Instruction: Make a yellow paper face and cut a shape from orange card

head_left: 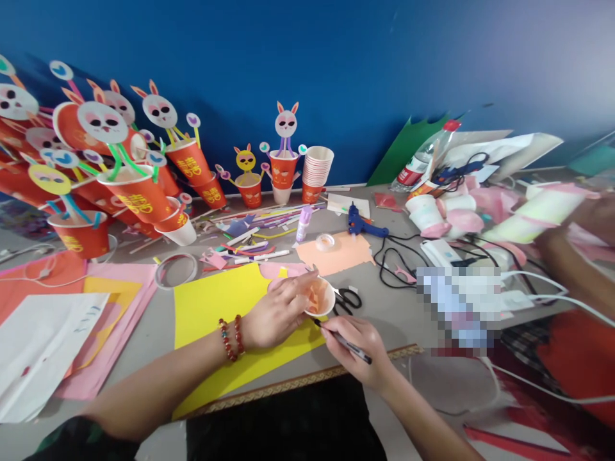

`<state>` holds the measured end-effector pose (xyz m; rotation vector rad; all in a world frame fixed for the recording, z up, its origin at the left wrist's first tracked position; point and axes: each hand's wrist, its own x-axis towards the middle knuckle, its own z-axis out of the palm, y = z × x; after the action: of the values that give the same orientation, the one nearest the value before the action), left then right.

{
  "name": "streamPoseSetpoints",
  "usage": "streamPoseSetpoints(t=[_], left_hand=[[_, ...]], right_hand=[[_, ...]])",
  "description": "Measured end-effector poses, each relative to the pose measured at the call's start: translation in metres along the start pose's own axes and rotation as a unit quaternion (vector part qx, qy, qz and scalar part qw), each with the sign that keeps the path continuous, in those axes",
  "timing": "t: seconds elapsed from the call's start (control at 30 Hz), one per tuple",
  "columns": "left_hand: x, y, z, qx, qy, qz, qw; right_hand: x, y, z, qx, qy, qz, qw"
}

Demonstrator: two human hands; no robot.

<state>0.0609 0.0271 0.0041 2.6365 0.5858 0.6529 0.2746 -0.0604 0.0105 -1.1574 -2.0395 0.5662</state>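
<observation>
My left hand (278, 310), with beaded bracelets at the wrist, is wrapped round a small paper cup (330, 306) over the yellow sheet (206, 320). Orange paper pieces (317, 298) lie inside the cup, whose mouth faces me; its far side is hidden by the hand. A black pen (350, 347) is gripped in my right hand (358, 349), its tip close to the cup's lower rim. Whether the tip touches cup or sheet I cannot tell. Black-handled scissors (348, 299) lie just right of the cup, blades partly hidden.
Red cups with rabbit figures (139, 195) crowd the left; stacked cups (317, 169) stand at the back. A blue glue gun (365, 224), tape roll (325, 242), glue stick (303, 224) and markers (262, 256) lie beyond my hands. Cables and another person's arm (567, 256) are at right.
</observation>
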Motion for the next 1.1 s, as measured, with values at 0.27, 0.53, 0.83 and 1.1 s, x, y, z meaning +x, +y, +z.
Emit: streamPoseSetpoints(t=[0.27, 0.53, 0.83, 1.1], left_hand=[[0.001, 0.002, -0.003, -0.007, 0.009, -0.005, 1.000], [0.002, 0.002, -0.004, 0.007, 0.000, 0.002, 1.000], [0.001, 0.000, -0.004, 0.006, -0.007, 0.012, 1.000], [0.000, -0.001, -0.001, 0.007, -0.008, -0.003, 1.000]], right_hand=[[-0.007, 0.009, -0.004, -0.004, 0.132, 0.071, 0.989], [0.003, 0.017, -0.001, 0.013, 0.116, 0.106, 0.988], [0.002, 0.015, -0.003, -0.004, 0.092, 0.079, 0.993], [-0.012, 0.005, 0.005, -0.012, 0.085, 0.051, 0.995]])
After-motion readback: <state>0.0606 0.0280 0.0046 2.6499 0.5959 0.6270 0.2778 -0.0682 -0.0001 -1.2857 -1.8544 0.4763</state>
